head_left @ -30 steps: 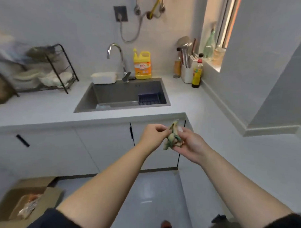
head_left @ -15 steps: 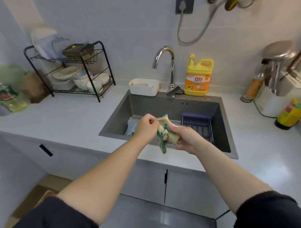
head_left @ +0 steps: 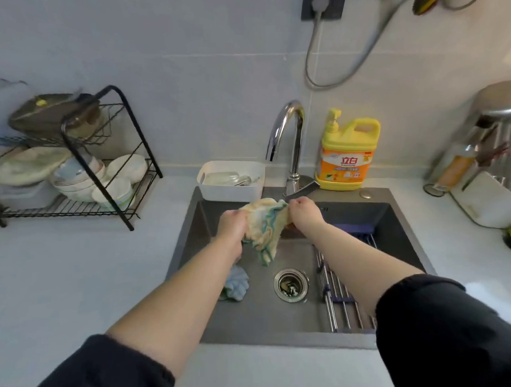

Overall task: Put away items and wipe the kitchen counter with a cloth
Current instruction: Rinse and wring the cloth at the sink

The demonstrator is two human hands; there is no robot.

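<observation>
I hold a cream and teal cloth (head_left: pixel 264 227) stretched between both hands above the grey sink (head_left: pixel 403 227). My left hand (head_left: pixel 233 226) grips its left edge and my right hand (head_left: pixel 304 214) grips its upper right corner, just below the chrome tap (head_left: pixel 288 136). The lower part of the cloth hangs down toward the drain (head_left: pixel 290 285). The pale counter (head_left: pixel 72 273) lies to the left of the sink.
A crumpled blue cloth (head_left: pixel 236 282) lies in the sink beside my left forearm, and a metal rack (head_left: pixel 343 300) sits at the sink's right. A white tub (head_left: pixel 231 189) and a yellow detergent bottle (head_left: pixel 348 156) stand behind the sink. A black dish rack (head_left: pixel 75 164) with bowls stands left; a utensil holder (head_left: pixel 491 201) stands right.
The view has turned and come closer to the sink. Both hands have carried the cloth forward over the basin, under the tap, and pulled it wider apart.
</observation>
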